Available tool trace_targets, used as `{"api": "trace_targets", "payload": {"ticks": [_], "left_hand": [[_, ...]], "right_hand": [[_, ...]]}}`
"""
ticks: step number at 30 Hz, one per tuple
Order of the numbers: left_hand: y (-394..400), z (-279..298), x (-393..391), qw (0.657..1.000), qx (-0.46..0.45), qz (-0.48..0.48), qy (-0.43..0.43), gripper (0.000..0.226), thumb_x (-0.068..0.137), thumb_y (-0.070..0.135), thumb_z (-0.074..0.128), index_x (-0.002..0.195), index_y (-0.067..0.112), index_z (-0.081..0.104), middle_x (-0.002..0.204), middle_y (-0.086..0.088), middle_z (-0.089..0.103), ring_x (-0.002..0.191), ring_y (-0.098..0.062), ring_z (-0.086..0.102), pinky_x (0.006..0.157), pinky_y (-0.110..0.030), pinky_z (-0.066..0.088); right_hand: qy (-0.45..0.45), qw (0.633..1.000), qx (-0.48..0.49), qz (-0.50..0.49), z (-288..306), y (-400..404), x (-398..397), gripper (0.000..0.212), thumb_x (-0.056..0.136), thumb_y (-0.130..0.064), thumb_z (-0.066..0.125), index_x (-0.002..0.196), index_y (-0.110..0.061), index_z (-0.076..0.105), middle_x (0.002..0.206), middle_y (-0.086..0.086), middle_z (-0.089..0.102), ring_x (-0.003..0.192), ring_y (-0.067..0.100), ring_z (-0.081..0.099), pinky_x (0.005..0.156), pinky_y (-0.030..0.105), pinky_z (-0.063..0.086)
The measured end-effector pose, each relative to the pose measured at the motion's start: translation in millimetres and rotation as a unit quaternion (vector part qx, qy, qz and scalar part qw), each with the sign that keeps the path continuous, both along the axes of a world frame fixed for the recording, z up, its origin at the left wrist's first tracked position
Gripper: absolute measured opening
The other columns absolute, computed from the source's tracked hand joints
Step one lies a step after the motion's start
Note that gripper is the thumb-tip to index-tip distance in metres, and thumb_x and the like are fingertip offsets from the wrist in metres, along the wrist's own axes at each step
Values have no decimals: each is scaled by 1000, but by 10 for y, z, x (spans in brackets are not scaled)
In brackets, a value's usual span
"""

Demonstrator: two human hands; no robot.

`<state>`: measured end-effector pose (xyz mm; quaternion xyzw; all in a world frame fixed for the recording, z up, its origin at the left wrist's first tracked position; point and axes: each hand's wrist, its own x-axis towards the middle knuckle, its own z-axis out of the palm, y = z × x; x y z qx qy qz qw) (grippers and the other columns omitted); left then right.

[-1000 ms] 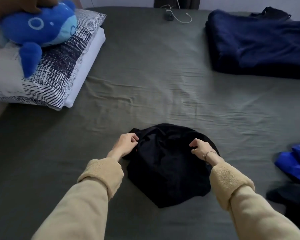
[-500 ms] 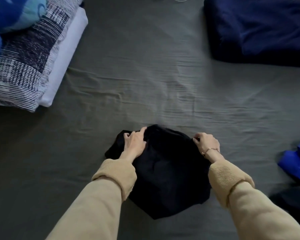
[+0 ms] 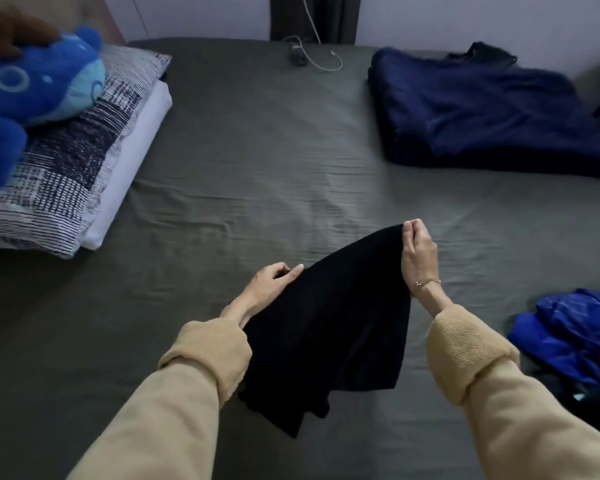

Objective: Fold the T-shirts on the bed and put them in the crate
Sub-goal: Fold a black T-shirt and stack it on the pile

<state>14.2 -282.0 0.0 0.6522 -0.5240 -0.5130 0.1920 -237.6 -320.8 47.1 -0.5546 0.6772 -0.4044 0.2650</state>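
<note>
Spreading wide, the grey bed leaves open sheet between the pillow at left and the navy blanket at right. Near its front edge hangs the black T-shirt, lifted. The right hand pinches its upper corner; the left hand grips the opposite edge.

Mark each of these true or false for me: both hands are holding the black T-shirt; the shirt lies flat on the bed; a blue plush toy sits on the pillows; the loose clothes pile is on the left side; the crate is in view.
1. Both hands hold the black T-shirt. True: the left hand and right hand each grip its upper edge.
2. The shirt lies flat on the bed. False: it hangs lifted from the hands.
3. A blue plush toy sits on the pillows. True.
4. The loose clothes pile is on the left. False: it is at the right edge.
5. The crate is in view. False: none shows.
</note>
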Motion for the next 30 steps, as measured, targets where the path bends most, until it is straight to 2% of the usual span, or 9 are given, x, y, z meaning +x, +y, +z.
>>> {"api": "trace_targets", "payload": {"ticks": [5, 10, 13, 15, 18, 20, 23, 27, 30], "left_hand": [[-76, 613, 60, 995, -88, 9, 42, 15, 78, 37, 75, 87, 26, 72, 86, 9, 72, 79, -2, 66, 73, -15, 48], [79, 1065, 211, 989, -102, -2, 106, 4, 75, 18, 78, 75, 18, 74, 78, -2, 72, 74, -14, 67, 75, -27, 52], [402, 985, 238, 993, -30, -90, 65, 8, 78, 8, 75, 81, 14, 72, 73, 7, 71, 69, -2, 65, 66, -15, 49], [648, 761, 263, 990, 16, -143, -8, 14, 78, 6, 73, 91, 11, 70, 82, 7, 72, 71, 2, 61, 70, -13, 44], [1066, 380, 269, 952, 126, -245, -134, 39, 80, 15, 70, 118, 16, 62, 108, 1, 63, 97, -9, 56, 89, -23, 44], [1386, 137, 253, 926, 195, -284, -151, 32, 84, 11, 61, 113, 22, 62, 105, -2, 65, 93, -10, 58, 87, -25, 45], [1776, -141, 223, 918, 261, -257, -154, 32, 86, 4, 48, 112, 19, 59, 91, 2, 68, 77, -4, 62, 72, -19, 45], [2047, -450, 153, 966, 128, -140, -178, 24, 86, 4, 55, 105, 16, 61, 94, -1, 62, 81, -12, 58, 66, -18, 44], [2109, -609, 61, 949, 22, -195, -246, 41, 85, 11, 61, 124, 21, 54, 127, 1, 51, 109, -15, 48, 88, -27, 44]], "right_hand": [[11, 996, -92, -7, 535, 70, -51, 25, 102, -18, 35, 81, -8, 45, 63, -1, 39, 55, 6, 35, 55, 14, 31], [2, 995, -102, -6, 758, 376, -142, 29, 100, -17, 39, 75, -4, 47, 59, -3, 39, 56, 6, 34, 55, 17, 30], [69, 997, -10, 33, 575, 633, -255, 33, 96, -18, 48, 71, 4, 52, 61, 9, 47, 58, 17, 41, 57, 28, 25], [140, 981, 103, 90, 366, 836, -334, 31, 93, -18, 52, 71, 3, 56, 72, 19, 56, 70, 26, 50, 60, 29, 24], [215, 902, 312, 205, 2, 1217, -423, 30, 94, -24, 52, 66, -14, 53, 85, 9, 57, 83, 20, 50, 67, 24, 31], [247, 839, 414, 254, -219, 1490, -454, 26, 95, -29, 51, 71, -19, 54, 87, 3, 55, 87, 18, 49, 72, 22, 32], [258, 799, 469, 275, -474, 1825, -468, 27, 94, -29, 52, 69, -20, 53, 86, 1, 53, 87, 17, 48, 72, 20, 32], [233, 789, 501, 268, -751, 2115, -471, 10, 91, -22, 53, 95, -15, 59, 93, 2, 64, 71, 11, 60, 71, 24, 44], [258, 817, 464, 224, -981, 2233, -506, 16, 87, -15, 56, 102, -13, 62, 119, 11, 58, 103, 22, 57, 90, 28, 44]]}}
